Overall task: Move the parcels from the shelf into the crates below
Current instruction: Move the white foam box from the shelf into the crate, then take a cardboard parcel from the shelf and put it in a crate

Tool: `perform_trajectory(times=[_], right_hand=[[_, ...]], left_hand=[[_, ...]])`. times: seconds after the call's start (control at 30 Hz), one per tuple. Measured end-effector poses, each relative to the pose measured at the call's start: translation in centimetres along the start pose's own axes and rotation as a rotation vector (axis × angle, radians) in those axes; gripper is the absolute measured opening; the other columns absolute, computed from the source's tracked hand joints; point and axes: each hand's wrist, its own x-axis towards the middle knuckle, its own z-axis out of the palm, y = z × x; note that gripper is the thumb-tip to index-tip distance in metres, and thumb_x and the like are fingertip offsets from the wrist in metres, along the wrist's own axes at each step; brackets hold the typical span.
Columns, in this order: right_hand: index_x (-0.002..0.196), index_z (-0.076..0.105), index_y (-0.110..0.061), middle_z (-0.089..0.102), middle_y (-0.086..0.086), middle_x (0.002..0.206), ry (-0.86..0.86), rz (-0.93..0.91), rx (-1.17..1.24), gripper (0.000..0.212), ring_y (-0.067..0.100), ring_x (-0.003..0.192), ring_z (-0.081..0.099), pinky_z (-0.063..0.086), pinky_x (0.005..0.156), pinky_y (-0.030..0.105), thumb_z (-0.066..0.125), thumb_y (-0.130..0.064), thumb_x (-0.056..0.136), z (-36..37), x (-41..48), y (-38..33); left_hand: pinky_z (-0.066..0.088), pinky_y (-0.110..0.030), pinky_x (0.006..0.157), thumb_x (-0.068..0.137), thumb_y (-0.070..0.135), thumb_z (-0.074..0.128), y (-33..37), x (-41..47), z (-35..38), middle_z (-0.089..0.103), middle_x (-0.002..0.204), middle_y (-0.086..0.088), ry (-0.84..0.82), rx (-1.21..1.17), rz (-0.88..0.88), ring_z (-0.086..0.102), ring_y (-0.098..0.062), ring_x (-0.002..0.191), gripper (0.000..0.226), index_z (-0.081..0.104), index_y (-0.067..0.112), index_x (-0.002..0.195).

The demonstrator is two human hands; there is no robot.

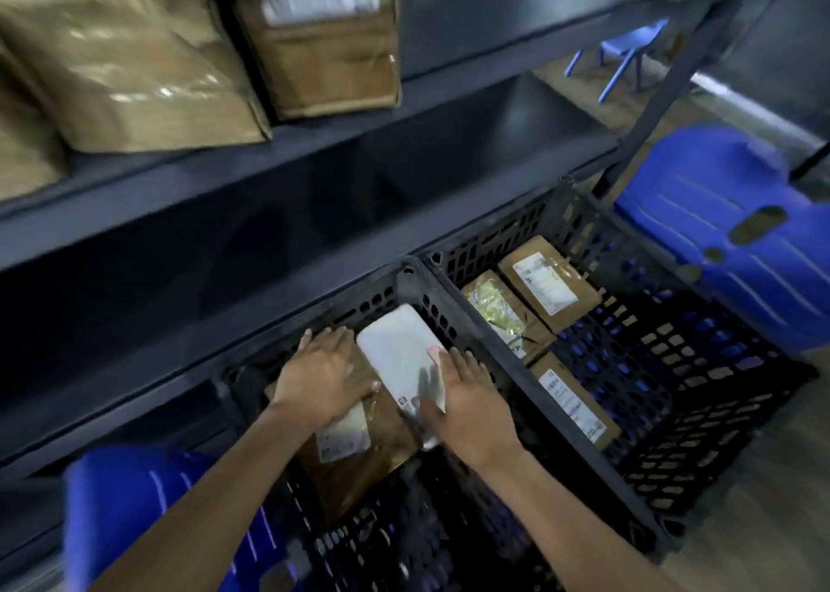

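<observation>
Flat-fingered grips: left hand (321,378) presses brown parcel (359,465), right hand (471,405) white parcel (397,349); second crate (700,412) holds three parcels (505,317).

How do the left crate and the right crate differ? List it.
The left crate holds a white parcel and a brown parcel; the right crate holds three brown parcels. The left hand and right hand reach into the left crate, none into the right crate. Both are black, perforated.
</observation>
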Motion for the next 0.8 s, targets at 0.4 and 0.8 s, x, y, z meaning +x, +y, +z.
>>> perform_trajectory(times=[0.4,0.8], right_hand=[[0.153,0.01,-0.013,0.011,0.003,0.161,0.32,-0.39,-0.235,0.08,0.018,0.148,0.007,0.012,0.118,0.031,0.041,-0.057,0.094,-17.5,-0.4,-5.6],[0.153,0.01,-0.015,0.013,-0.001,0.16,0.48,-0.716,-0.215,0.083,0.013,0.147,0.01,0.023,0.114,0.028,0.044,-0.06,0.091,-31.5,3.7,-9.3]], left_hand=[[0.024,-0.028,0.114,0.085,0.066,0.046,2.4,-9.6,-17.5,0.03,0.155,0.001,0.504,-0.023,-0.116,0.025,-0.016,0.143,0.086,0.021,0.017,0.151],[0.047,-0.037,0.086,0.081,0.065,0.052,5.0,-12.1,-28.5,0.044,0.145,-0.001,0.825,-0.099,-0.533,0.041,-0.022,0.132,0.082,0.031,0.017,0.143]])
